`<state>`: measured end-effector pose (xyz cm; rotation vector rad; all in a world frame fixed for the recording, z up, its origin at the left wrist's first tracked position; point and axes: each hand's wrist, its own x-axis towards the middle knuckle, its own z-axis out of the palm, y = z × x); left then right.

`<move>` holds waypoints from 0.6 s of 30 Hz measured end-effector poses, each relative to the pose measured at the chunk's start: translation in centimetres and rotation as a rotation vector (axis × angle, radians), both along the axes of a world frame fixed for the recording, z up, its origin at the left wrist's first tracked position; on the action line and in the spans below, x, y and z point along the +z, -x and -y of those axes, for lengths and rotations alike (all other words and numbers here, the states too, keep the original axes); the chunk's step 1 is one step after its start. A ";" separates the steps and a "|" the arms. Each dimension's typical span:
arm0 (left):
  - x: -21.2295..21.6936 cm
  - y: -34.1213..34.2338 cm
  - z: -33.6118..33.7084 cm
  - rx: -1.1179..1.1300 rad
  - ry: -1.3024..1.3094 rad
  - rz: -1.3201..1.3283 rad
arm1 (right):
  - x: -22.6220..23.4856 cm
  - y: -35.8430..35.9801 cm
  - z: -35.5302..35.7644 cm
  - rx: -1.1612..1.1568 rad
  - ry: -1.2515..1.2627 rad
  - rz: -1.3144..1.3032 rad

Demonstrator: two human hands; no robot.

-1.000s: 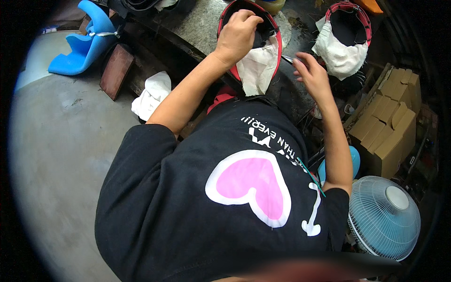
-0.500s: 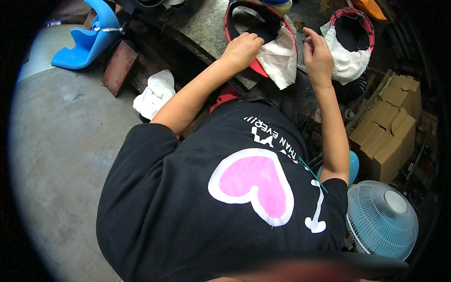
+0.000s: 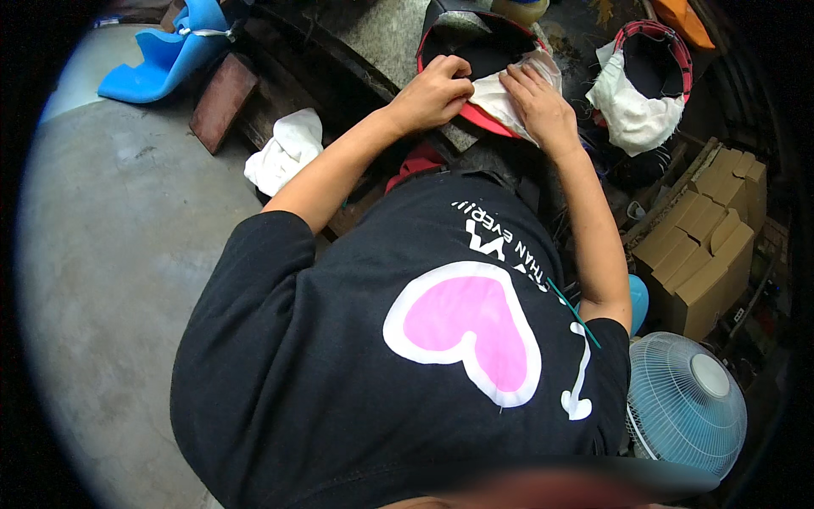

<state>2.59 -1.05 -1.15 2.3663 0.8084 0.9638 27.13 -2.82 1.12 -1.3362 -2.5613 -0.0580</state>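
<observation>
A black and red cap (image 3: 485, 53) lies with its hollow side up on the worktop. White cloth (image 3: 494, 95) covers the near part of it, and the red brim shows below the cloth. At the cap's left edge, my left hand (image 3: 431, 95) is closed, its fingertips pinching the cloth's left end. My right hand (image 3: 543, 112) presses on the cloth's right part with its fingers stretched out flat. To the right of it lies a second cap (image 3: 685, 72), red-rimmed and black inside, with frayed white cloth (image 3: 632, 114) over its near side.
Beyond the first cap stands a yellowish round container (image 3: 521, 10). An orange item (image 3: 681, 21) lies at the far right. Cardboard boxes (image 3: 699, 246) and a fan (image 3: 688, 403) stand at my right. On my left are a white cloth bundle (image 3: 287, 153), a brown board (image 3: 223, 102) and blue sheeting (image 3: 170, 59).
My right hand has come down and left onto the cloth, its fingers now flat on it. The cloth's hanging corner has been drawn up into the cap. My left hand has curled into a pinch.
</observation>
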 end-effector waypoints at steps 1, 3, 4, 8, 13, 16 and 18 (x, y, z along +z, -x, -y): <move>-0.3 -0.4 0.1 0.026 0.008 0.011 | 0.5 0.3 -0.2 -0.016 0.011 0.041; -0.6 -1.1 0.5 0.104 0.064 0.061 | 1.6 1.0 0.2 0.013 -0.002 -0.032; -0.7 -1.3 0.7 0.145 0.120 0.086 | 1.9 1.6 0.6 0.020 -0.008 -0.081; -0.6 -1.1 0.7 0.235 0.216 0.085 | 1.7 3.2 1.8 0.036 0.205 -0.058; 0.0 -0.7 -0.8 0.147 0.233 -0.040 | 0.1 1.6 1.2 0.055 0.339 -0.199; 0.0 -0.7 -1.0 0.118 0.092 -0.175 | -0.9 0.6 0.5 0.125 0.369 -0.220; -0.2 -0.7 -0.9 0.137 0.046 -0.185 | -1.4 0.3 0.1 0.142 0.391 -0.264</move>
